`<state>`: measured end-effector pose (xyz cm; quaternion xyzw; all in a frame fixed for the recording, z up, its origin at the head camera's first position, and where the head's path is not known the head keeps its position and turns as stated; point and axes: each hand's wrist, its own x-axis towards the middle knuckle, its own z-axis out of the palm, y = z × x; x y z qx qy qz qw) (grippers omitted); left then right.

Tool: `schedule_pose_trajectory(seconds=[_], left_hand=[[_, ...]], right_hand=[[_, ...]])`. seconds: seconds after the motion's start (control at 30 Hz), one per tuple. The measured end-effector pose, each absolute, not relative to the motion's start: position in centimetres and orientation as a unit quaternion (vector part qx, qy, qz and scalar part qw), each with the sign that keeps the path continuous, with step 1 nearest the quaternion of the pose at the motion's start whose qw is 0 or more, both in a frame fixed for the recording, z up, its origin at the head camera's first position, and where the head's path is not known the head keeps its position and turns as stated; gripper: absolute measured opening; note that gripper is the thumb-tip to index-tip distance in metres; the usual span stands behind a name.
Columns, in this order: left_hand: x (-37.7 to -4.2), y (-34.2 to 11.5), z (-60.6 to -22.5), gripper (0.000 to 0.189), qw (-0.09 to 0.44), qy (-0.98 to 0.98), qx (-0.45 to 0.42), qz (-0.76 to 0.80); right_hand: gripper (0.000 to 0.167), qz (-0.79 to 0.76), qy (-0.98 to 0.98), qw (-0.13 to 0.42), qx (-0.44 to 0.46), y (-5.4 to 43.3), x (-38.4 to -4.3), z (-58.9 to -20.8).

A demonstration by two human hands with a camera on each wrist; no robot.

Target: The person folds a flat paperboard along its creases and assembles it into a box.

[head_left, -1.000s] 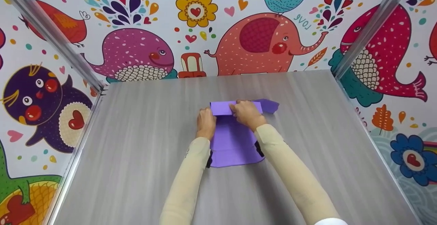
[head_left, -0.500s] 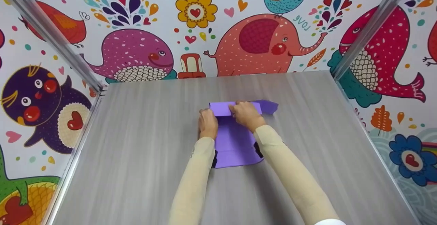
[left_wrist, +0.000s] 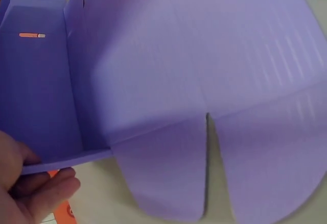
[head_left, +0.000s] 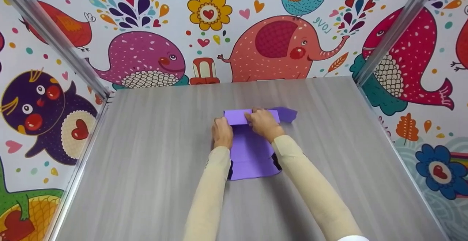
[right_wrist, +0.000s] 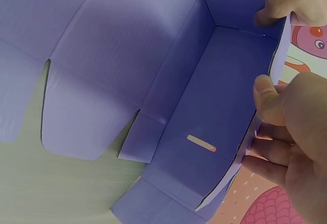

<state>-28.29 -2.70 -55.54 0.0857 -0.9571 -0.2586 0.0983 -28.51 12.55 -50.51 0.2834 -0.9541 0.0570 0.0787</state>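
Observation:
A purple cardboard box [head_left: 252, 151], partly folded, lies in front of me. Its far end is raised into a shallow trough, and the large panel with cut flaps [left_wrist: 163, 168] spreads toward me. My left hand [head_left: 222, 133] is at the trough's left end, its thumb inside and fingers outside, pinching the end wall [right_wrist: 237, 9]. My right hand [head_left: 264, 124] grips the long far wall [head_left: 236, 117] near its middle, with the thumb over the top edge and the fingers behind. A narrow slot [right_wrist: 202, 143] in the trough's floor lets bright colours through. One side flap [head_left: 287, 115] sticks out at the right.
The box is on a grey wood-grain table [head_left: 153, 153]. Printed cartoon walls [head_left: 146, 58] rise at the back and sides, with metal corner posts [head_left: 395, 32]. Small black pieces [head_left: 276, 161] show beside the sleeves.
My left hand and forearm have shifted slightly to the right, now covering more of the box's left edge. The right hand keeps its grip, and the box stays in nearly the same place.

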Motion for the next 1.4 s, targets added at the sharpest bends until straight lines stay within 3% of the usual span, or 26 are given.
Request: schedule_pose_trajectory(seconds=[0.2, 0.3, 0.57, 0.8, 1.13, 1.4], left_hand=[[-28.2, -3.0, -56.0, 0.016, 0.111, -0.956, 0.076, -0.262], [-28.3, -3.5, -55.6, 0.017, 0.084, -0.959, 0.064, -0.264], [-28.7, -4.5, -54.4, 0.064, 0.017, -0.945, -0.004, -0.328], [-28.5, -4.8, -53.3, 0.079, -0.015, -0.951, -0.065, -0.303], [-29.0, -3.9, -52.4, 0.058, -0.068, -0.944, -0.175, -0.272], [-29.1, -3.7, -52.3, 0.051, -0.056, -0.947, -0.220, -0.225]], right_hand=[[0.012, 0.065, -0.953, 0.092, 0.282, 12.3, -28.6, -50.7], [0.015, 0.065, -0.952, 0.095, 0.282, 12.4, -28.6, -50.6], [0.017, 0.042, -0.956, 0.085, 0.277, 12.8, -28.5, -50.4], [0.021, 0.030, -0.953, 0.085, 0.288, 12.8, -28.7, -50.7], [0.028, 0.034, -0.948, 0.089, 0.304, 12.8, -28.8, -51.0], [0.026, 0.045, -0.950, 0.072, 0.300, 12.8, -28.8, -50.8]])
